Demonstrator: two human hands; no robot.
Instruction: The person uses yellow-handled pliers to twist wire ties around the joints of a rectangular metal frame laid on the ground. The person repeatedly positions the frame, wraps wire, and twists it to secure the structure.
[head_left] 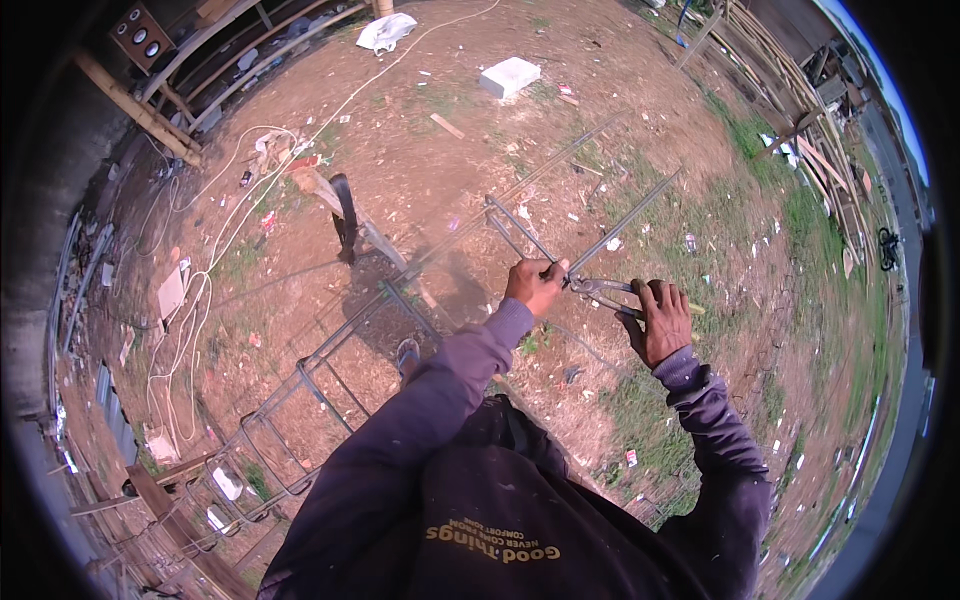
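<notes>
Your right hand (662, 322) has hold of the long-handled grey metal pincers (583, 285), thumb on one side and fingers curled over the other, with the handles spread partly apart. Their head points left, right beside your left fingertips; whether the jaws bite on anything is too small to tell. Your left hand (537, 285) has its fingers bent in at the near end of the visible stretch of a straight, ribbed-looking grey steel bar (632, 218); exactly what they pinch is hidden.

The pincers should feel rigid and fairly light; hold them well back on the handles for leverage, keeping your left fingertips clear of the jaws. The bar looks stiff, likely heavy along its length and rough rather than slippery, so steady it close to the joint.

Just beyond your left hand, a thin bent-steel hoop (520, 228) stands out at an angle. Farther out, a dark steel-bar cage (340, 335) runs to your lower left, and a white rectangular block (510, 76) lies on the dirt ahead.
</notes>
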